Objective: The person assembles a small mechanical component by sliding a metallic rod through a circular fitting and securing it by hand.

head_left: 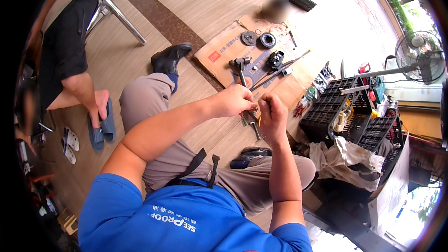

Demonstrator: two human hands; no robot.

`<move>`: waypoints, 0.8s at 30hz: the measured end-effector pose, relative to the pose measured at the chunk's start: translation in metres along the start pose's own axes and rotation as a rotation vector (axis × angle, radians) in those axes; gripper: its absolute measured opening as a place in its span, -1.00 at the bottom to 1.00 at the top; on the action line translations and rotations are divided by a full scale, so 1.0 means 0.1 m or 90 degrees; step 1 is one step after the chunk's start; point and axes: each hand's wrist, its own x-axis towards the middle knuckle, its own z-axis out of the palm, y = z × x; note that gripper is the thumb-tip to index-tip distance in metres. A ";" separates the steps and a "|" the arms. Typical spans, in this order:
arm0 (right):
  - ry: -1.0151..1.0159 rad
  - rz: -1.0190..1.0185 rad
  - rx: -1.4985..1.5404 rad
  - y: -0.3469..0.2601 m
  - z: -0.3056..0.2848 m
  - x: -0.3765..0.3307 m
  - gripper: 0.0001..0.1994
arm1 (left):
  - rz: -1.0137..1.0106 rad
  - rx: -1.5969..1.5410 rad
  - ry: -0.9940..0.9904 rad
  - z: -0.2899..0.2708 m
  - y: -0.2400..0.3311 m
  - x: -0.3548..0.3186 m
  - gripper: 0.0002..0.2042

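My left hand [235, 101] and my right hand [274, 115] are close together in front of my bent knees. The left thumb and fingers are pinched at a small dark piece, too small to name. My right hand is curled closed with the thumb up; a thin yellow bit shows at its edge, and what it grips is mostly hidden. Just beyond the left hand a hammer [240, 63] lies on flattened cardboard [217, 63]. Below the hands, a slim metal tool [255, 131] lies on the floor.
On the cardboard are a black ring-shaped part [268, 40], a grey disc [248, 38] and a black housing [276, 59]. Black plastic crates [329, 105] with cloth [347, 158] stand right, near a fan [418, 56]. A seated person's slippered feet [101, 123] are at left.
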 end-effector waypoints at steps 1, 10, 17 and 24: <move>-0.019 -0.027 -0.029 -0.02 0.00 0.00 -0.98 | -0.013 0.002 -0.001 0.00 0.00 0.00 -0.84; 0.026 0.027 -0.043 0.09 0.03 0.06 -0.95 | 0.024 -0.045 -0.034 -0.05 -0.05 0.02 -0.86; 0.024 0.056 0.000 0.20 0.06 0.04 -0.94 | 0.057 -0.114 -0.019 -0.11 -0.13 0.07 -0.89; -0.020 0.115 0.261 0.19 -0.06 0.05 -0.71 | 0.182 0.206 0.189 -0.08 -0.03 0.02 -0.82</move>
